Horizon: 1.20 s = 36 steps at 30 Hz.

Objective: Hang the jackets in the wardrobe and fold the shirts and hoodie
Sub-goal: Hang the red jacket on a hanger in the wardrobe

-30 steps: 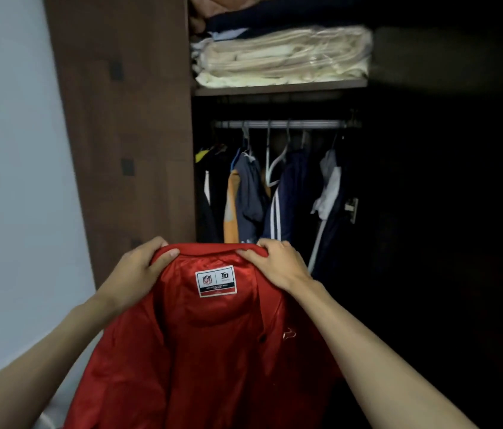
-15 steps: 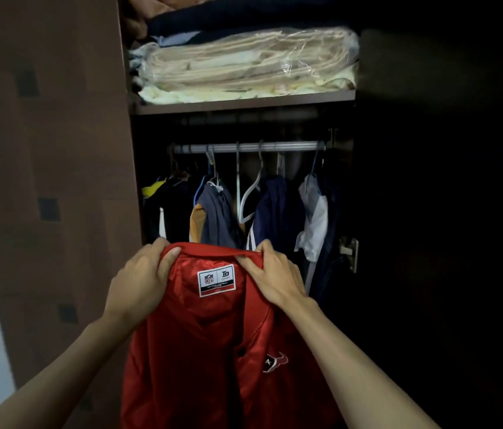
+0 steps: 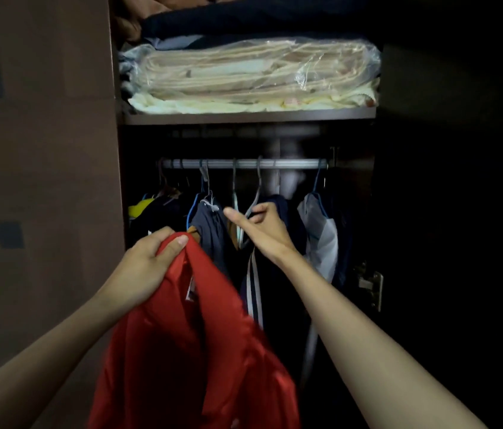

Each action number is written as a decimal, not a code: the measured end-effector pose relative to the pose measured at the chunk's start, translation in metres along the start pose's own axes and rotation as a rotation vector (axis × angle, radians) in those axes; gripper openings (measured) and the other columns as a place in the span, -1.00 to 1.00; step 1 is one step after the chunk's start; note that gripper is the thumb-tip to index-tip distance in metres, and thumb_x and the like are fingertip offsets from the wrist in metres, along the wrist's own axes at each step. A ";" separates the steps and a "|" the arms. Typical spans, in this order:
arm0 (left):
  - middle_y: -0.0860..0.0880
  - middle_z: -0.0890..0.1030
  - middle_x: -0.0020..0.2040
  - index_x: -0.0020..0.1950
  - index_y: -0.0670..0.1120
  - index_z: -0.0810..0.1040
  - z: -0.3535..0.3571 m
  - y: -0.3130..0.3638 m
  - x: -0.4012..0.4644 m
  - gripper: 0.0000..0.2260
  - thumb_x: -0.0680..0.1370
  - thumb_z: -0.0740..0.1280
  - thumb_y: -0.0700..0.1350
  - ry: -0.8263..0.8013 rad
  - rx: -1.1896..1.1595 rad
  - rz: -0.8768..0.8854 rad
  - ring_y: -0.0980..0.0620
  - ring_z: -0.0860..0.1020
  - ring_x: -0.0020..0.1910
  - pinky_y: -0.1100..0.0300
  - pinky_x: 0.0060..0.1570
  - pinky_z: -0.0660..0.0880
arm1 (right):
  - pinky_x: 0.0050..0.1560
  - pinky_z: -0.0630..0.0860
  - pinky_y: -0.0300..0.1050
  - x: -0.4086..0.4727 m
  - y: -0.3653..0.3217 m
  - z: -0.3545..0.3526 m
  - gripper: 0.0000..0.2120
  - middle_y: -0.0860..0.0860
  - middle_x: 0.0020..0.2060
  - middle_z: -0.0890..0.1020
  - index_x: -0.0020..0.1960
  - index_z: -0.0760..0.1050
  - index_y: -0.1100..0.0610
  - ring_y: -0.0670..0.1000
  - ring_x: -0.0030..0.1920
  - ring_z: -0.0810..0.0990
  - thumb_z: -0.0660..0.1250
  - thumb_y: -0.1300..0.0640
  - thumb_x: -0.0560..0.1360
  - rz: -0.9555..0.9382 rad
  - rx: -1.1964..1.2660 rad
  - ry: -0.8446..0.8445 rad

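A shiny red jacket (image 3: 188, 345) hangs bunched from my left hand (image 3: 148, 267), which grips its collar in front of the open wardrobe. My right hand (image 3: 259, 229) is up among the hanging clothes, its fingers curled round a pale empty hanger (image 3: 255, 201) that hooks on the metal rail (image 3: 244, 164). The thumb of that hand sticks out to the left. The jacket's lower part runs off the bottom of the view.
Several dark garments (image 3: 213, 233) and a white one (image 3: 321, 239) hang on the rail. A shelf (image 3: 244, 116) above holds bagged cream bedding (image 3: 250, 72) and dark folded cloth. A brown wardrobe panel (image 3: 43, 181) stands on the left; a hinge (image 3: 371, 283) shows on the dark right.
My right hand has let go of the red collar and risen to grip a hanger on the rail. The jacket now droops from my left hand alone. The view has moved closer.
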<state>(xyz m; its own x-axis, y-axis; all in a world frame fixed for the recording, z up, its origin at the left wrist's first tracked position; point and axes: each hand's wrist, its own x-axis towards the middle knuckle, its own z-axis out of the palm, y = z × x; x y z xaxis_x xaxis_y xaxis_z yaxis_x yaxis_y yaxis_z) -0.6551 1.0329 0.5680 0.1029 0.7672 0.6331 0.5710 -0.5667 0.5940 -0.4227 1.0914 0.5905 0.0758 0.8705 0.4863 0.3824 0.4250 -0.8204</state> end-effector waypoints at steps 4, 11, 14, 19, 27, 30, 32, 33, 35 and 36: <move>0.09 0.61 -0.22 -0.11 0.05 0.54 -0.022 0.001 -0.006 -0.80 0.63 0.25 0.10 -0.050 0.033 0.044 0.18 0.57 -0.21 0.14 -0.11 0.46 | 0.33 0.40 0.02 0.068 -0.020 0.011 -0.27 0.26 0.43 0.44 0.49 0.18 0.32 0.26 0.42 0.45 0.19 -0.25 0.63 0.099 -0.229 0.138; 0.02 0.59 -0.28 -0.16 0.00 0.55 -0.051 -0.012 -0.029 -0.73 0.57 0.26 0.17 -0.154 0.094 -0.013 0.12 0.58 -0.27 0.05 -0.13 0.51 | 0.21 0.55 0.00 0.138 -0.009 0.036 -0.66 0.24 0.35 0.55 0.32 0.51 0.35 0.22 0.35 0.55 0.27 0.22 0.60 0.268 -0.467 0.032; -0.02 0.57 -0.28 -0.17 -0.03 0.52 -0.059 -0.026 -0.031 -0.70 0.56 0.27 0.19 -0.154 0.092 -0.040 0.17 0.52 -0.32 0.04 -0.14 0.51 | 0.31 0.49 0.01 0.143 0.003 0.047 -0.63 0.26 0.36 0.52 0.36 0.48 0.37 0.26 0.35 0.53 0.25 0.25 0.60 0.255 -0.391 0.168; 0.13 0.51 -0.41 -0.31 0.06 0.48 -0.067 -0.043 -0.021 -0.71 0.60 0.33 0.08 -0.125 0.078 -0.054 0.25 0.46 -0.39 0.13 -0.22 0.44 | 0.23 0.50 0.04 0.111 0.012 0.061 -0.67 0.30 0.27 0.54 0.36 0.36 0.37 0.29 0.25 0.55 0.14 0.26 0.64 0.128 -0.211 0.312; -0.12 0.55 -0.33 -0.18 -0.22 0.57 -0.062 -0.056 -0.005 -0.67 0.60 0.38 0.04 -0.162 -0.010 -0.071 0.11 0.49 -0.32 0.13 -0.19 0.42 | -0.62 0.27 -0.29 0.007 0.060 0.058 -0.82 0.09 -0.34 0.47 -0.07 0.47 0.22 -0.07 -0.59 0.36 0.35 0.12 0.60 0.387 0.259 0.193; -0.11 0.68 -0.26 -0.11 -0.16 0.67 -0.061 -0.056 -0.010 -0.73 0.59 0.39 0.04 -0.208 -0.054 -0.149 0.12 0.59 -0.30 0.23 -0.20 0.49 | -0.58 0.24 -0.26 -0.034 0.059 0.042 -0.74 0.04 -0.33 0.46 -0.03 0.52 0.18 -0.07 -0.53 0.34 0.26 -0.01 0.67 0.382 0.195 0.188; 0.01 0.70 -0.28 -0.11 -0.10 0.70 -0.062 -0.057 -0.015 -0.78 0.59 0.39 0.02 -0.248 -0.119 -0.207 0.17 0.63 -0.33 0.35 -0.28 0.52 | -0.57 0.25 -0.26 -0.075 0.054 0.029 -0.69 0.02 -0.34 0.47 0.09 0.57 0.16 -0.11 -0.54 0.35 0.21 -0.07 0.69 0.326 0.224 0.185; 0.01 0.71 -0.26 -0.10 -0.08 0.71 -0.061 -0.059 -0.018 -0.79 0.59 0.39 0.03 -0.278 -0.147 -0.235 0.16 0.65 -0.32 0.36 -0.29 0.52 | -0.56 0.22 -0.26 -0.098 0.052 0.023 -0.68 0.01 -0.35 0.46 0.13 0.59 0.14 -0.12 -0.55 0.32 0.19 -0.07 0.69 0.284 0.256 0.182; -0.04 0.74 -0.19 -0.05 -0.07 0.73 -0.060 -0.062 -0.022 -0.78 0.57 0.40 0.06 -0.328 -0.191 -0.292 0.08 0.69 -0.24 0.28 -0.21 0.55 | -0.54 0.14 -0.25 -0.145 0.052 0.017 -0.67 0.01 -0.35 0.45 0.21 0.61 0.08 -0.11 -0.55 0.25 0.17 -0.08 0.70 0.184 0.320 0.167; -0.08 0.75 -0.15 -0.02 -0.08 0.73 -0.060 -0.063 -0.024 -0.77 0.57 0.41 0.06 -0.345 -0.218 -0.327 0.03 0.71 -0.21 0.23 -0.16 0.56 | -0.53 0.12 -0.25 -0.166 0.053 0.016 -0.67 0.03 -0.36 0.44 0.23 0.62 0.06 -0.10 -0.55 0.24 0.17 -0.08 0.70 0.144 0.350 0.165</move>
<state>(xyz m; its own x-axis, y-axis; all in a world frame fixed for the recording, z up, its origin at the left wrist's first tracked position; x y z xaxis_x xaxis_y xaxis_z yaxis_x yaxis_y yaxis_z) -0.7423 1.0327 0.5449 0.2312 0.9481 0.2185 0.4393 -0.3021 0.8460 -0.4300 0.9734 0.4617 0.2632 0.8880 0.3771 0.0230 0.3850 -0.9226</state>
